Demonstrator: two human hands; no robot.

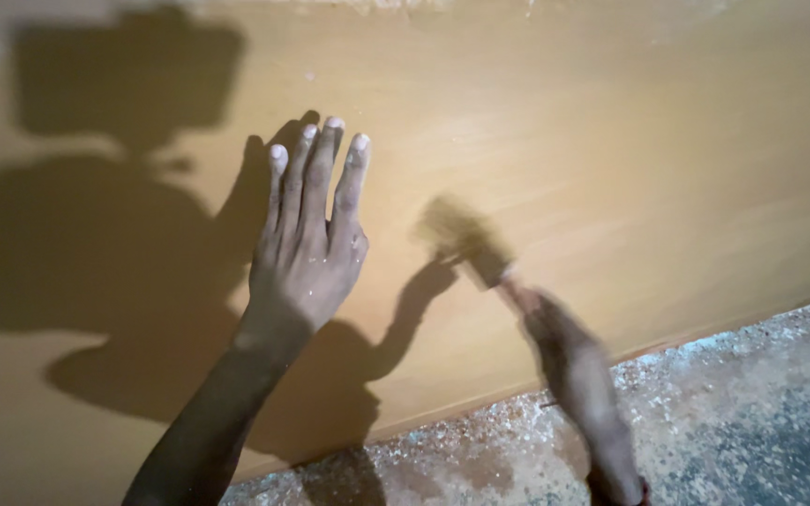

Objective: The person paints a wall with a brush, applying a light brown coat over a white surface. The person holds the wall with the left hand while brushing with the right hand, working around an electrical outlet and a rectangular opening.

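Observation:
My left hand point(309, 234) lies flat with fingers together against a large tan wooden panel point(611, 141), palm down on its surface. My right hand point(555, 333) is motion-blurred and grips the handle of a paintbrush point(466, 242). The brush's bristles touch the panel just right of my left hand. Pale specks of dust or paint dot my left hand's fingers.
The panel's lower edge runs diagonally from bottom left up to the right. Below it is a speckled grey concrete floor point(742, 422) with pale dust along the edge. Dark shadows of my head and arms fall across the panel's left side.

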